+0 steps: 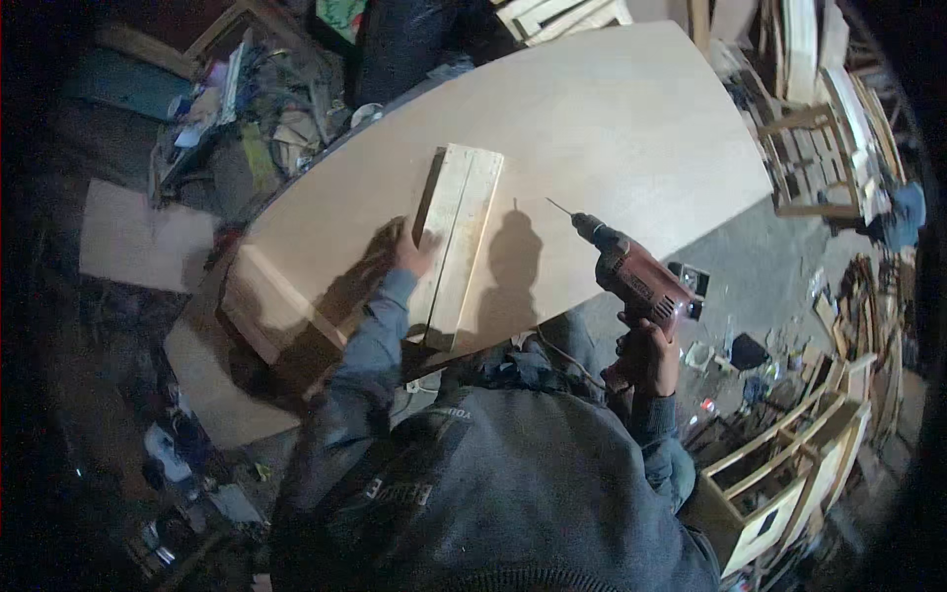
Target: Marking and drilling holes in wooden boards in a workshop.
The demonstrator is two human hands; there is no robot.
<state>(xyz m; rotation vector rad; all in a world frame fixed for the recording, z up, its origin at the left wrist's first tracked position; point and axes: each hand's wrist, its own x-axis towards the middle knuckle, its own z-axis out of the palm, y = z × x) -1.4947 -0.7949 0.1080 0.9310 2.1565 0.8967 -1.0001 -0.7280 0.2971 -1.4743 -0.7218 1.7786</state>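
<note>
My right hand (653,357) is closed round the handle of a red power drill (643,278). Its thin bit points far and to the left, above the plywood sheet (631,109) and apart from the wood. To the left, my left hand (418,252) grips the left edge of a narrow wooden piece (462,222) with a long seam down its top. This piece lies on the plywood, running from its near edge toward the middle. Some of the left fingers are hidden at the wood's side. The drill's shadow falls between the wood and the drill.
Another wooden strip (291,296) lies at the sheet's left end. Slatted wooden frames (779,474) stand at the near right, and a chair-like frame (814,163) at the far right. Scraps and tools litter the floor; a cluttered heap (281,118) sits at the far left.
</note>
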